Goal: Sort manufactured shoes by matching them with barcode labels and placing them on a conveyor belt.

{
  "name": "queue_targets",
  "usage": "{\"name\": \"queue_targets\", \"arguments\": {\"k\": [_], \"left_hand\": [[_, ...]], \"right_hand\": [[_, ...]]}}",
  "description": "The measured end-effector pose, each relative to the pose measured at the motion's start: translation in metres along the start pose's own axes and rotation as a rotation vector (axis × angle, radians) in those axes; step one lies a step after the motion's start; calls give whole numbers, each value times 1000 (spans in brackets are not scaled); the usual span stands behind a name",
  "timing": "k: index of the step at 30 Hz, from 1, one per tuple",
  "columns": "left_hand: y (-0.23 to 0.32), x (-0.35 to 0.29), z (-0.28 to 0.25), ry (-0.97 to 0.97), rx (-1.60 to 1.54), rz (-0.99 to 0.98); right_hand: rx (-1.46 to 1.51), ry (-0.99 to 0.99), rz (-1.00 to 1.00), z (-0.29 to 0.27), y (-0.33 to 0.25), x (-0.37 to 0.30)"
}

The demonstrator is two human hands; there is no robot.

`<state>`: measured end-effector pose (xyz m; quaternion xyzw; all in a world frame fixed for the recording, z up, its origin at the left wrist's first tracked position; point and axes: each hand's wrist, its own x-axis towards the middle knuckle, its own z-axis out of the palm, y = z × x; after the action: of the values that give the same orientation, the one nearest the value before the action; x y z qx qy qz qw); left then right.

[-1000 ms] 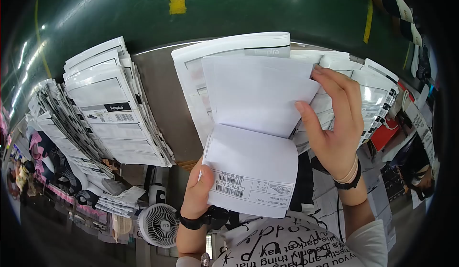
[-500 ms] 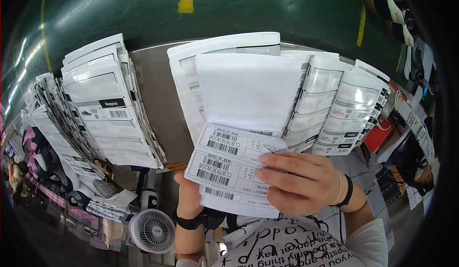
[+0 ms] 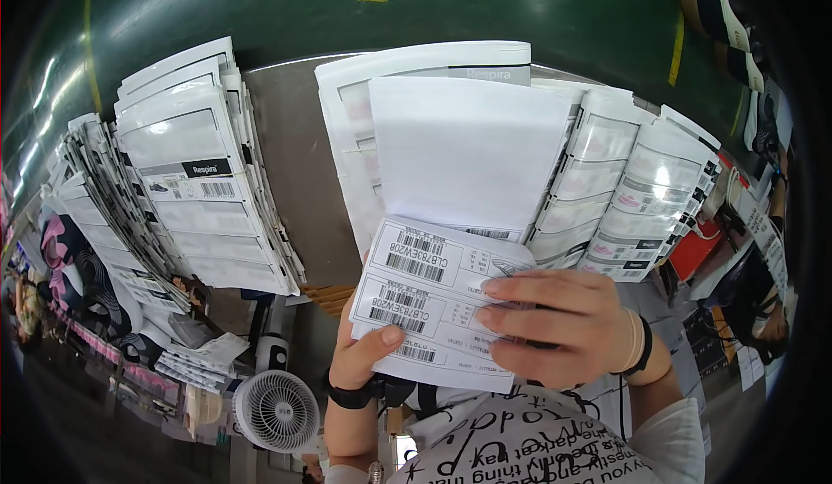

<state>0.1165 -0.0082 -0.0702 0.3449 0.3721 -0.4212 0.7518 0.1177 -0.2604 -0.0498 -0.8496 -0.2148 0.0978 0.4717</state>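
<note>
A sheaf of white label sheets (image 3: 433, 267) printed with barcodes and small line drawings is between my two hands, in front of my chest. My left hand (image 3: 362, 358) grips its lower left edge, the thumb pressed on the printed face and the other fingers hidden beneath. On the right side of the sheets, my right hand (image 3: 568, 319) lays its fingers over the top, with its thumb out of sight. A blank white sheet (image 3: 468, 150) extends away from the far edge of the labels, over a stack of printed sheets (image 3: 342, 129).
Thick stacks of labels (image 3: 199, 215) stand to the left on the grey table (image 3: 299, 163). More label stacks (image 3: 598, 163) lie at the right. A small white fan (image 3: 277, 410) is at the lower left, and shoes (image 3: 719, 16) are at the far upper right.
My left thumb has come over onto the printed face of the label sheets. My right fingers remain on their right side. The whole view has shifted slightly.
</note>
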Motion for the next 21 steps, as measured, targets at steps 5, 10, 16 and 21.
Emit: {"name": "queue_targets", "arguments": {"k": [5,10,16,21], "left_hand": [[-2,0,-5,29,141,-14],[-3,3,-4,-5,128,-20],[-11,1,-9,101,162,109],[-13,9,0,70,97,332]], "right_hand": [[-17,202,320,-14,25,27],[-576,310,240,-17,60,36],[307,193,-24,-12,15,8],[138,107,-39,4,-5,-3]]}}
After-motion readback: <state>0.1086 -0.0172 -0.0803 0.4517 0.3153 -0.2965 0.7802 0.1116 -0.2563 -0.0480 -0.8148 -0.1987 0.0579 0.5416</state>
